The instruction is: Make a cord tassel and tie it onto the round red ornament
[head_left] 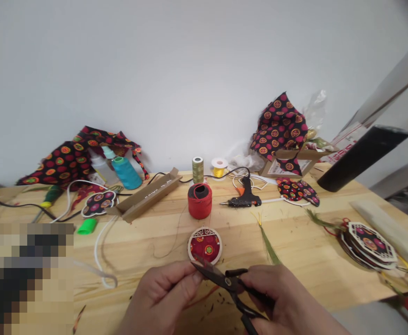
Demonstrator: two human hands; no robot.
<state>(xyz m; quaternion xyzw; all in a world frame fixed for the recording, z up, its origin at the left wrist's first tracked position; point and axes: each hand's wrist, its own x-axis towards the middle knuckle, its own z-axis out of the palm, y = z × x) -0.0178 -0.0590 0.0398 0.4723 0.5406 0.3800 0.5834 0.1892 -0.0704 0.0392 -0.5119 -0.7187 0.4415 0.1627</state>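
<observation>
My right hand (287,298) grips small black scissors (230,284) near the table's front edge, blades pointing left. My left hand (165,293) is pinched closed right at the blade tips, apparently on a thin red thread I can barely make out. Just beyond the blades lies a round wooden-framed ornament (204,245) with red patterned fabric inside. A red thread spool (200,200) stands upright behind it, with a thin thread trailing toward the ornament.
A black glue gun (244,198) lies right of the spool. Teal (126,172), green-gold (197,169) and yellow (219,166) spools, a cardboard strip (148,195), patterned fabric (74,156), a box (289,163), finished ornaments (367,244) and cables crowd the wooden table (294,251).
</observation>
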